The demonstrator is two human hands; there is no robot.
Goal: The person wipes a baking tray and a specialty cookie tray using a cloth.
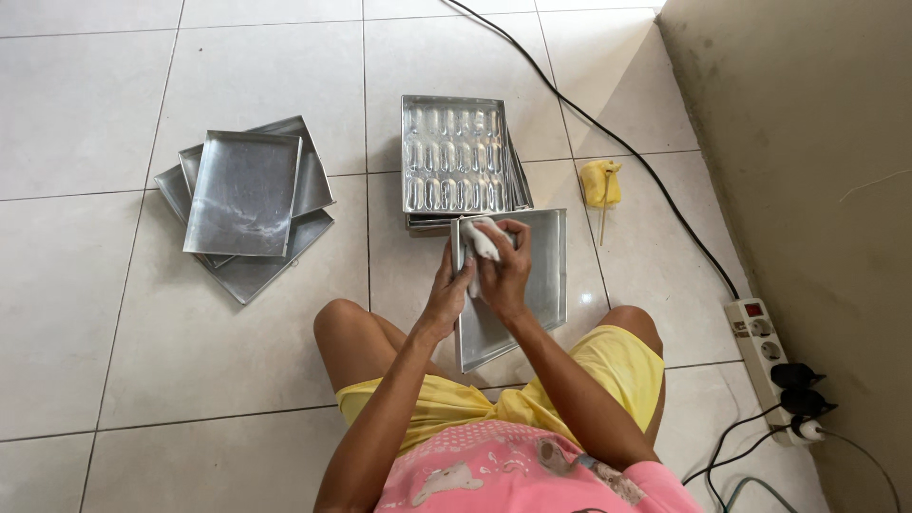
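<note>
We see a person wearing a pink short-sleeved top (503, 470) dotted with small white spots and printed with pale cartoon figures, over yellow shorts (622, 366), arms and knees bare, no jewellery visible.

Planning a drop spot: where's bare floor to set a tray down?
Free: tiles between the loose tray stack and molded tray stack; floor left of the knee. Tight: tray in front, where the left hand and right hand work a cloth; right side has yellow bag, cable, power strip.
</note>
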